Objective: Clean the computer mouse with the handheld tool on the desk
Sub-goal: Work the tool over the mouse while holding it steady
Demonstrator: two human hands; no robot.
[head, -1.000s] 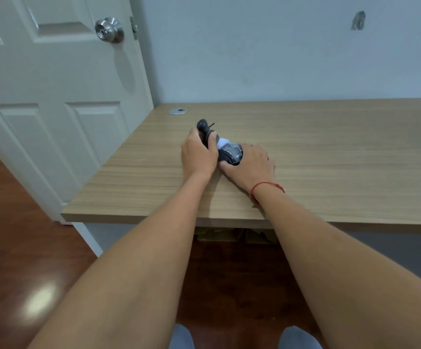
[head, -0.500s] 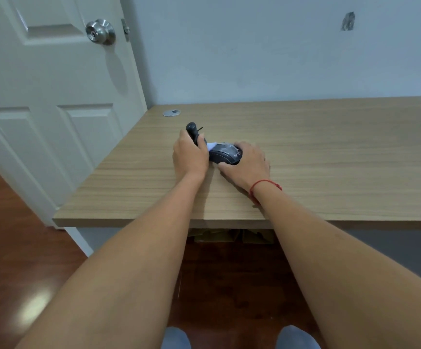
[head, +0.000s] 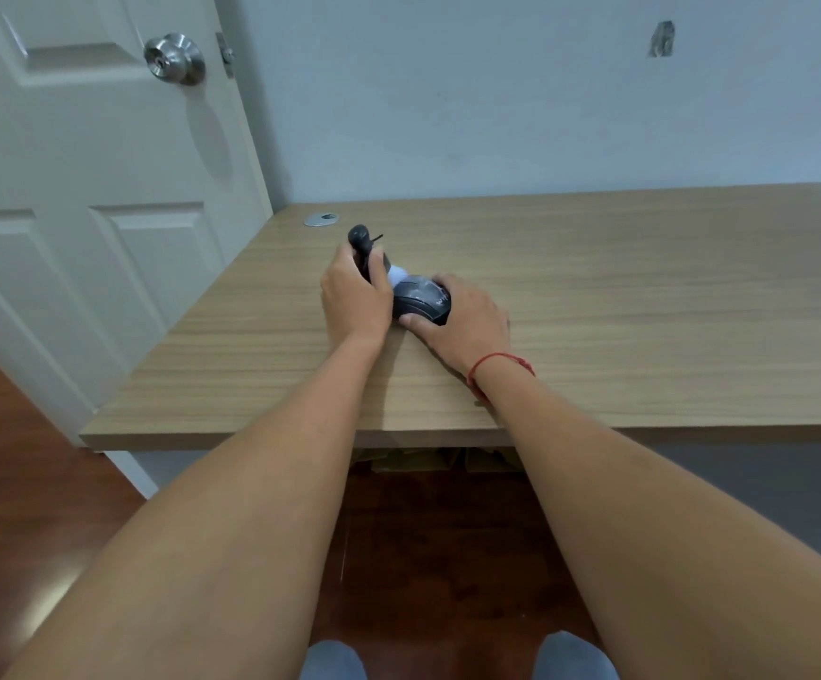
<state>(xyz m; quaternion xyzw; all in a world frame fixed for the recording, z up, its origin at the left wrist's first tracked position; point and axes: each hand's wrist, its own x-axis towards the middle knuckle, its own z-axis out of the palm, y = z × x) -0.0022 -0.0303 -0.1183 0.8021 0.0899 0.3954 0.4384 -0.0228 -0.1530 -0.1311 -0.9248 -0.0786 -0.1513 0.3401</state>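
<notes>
Near the left end of the desk (head: 595, 296), the computer mouse (head: 422, 299) is pinned flat by the right hand (head: 465, 321), thumb and fingers closed around its sides. Over the last second the grip and the contact are scarcely altered; only the view is shifted, which suggests that wiping is under way rather than finished. The handheld tool (head: 368, 252) is clasped in the left hand (head: 355, 299), fingers wrapped fully round its dark handle, its pale tip pressed to the mouse's far left edge. Both forearms are stretched forward, wrists low, a red cord (head: 497, 363) seen on the right.
</notes>
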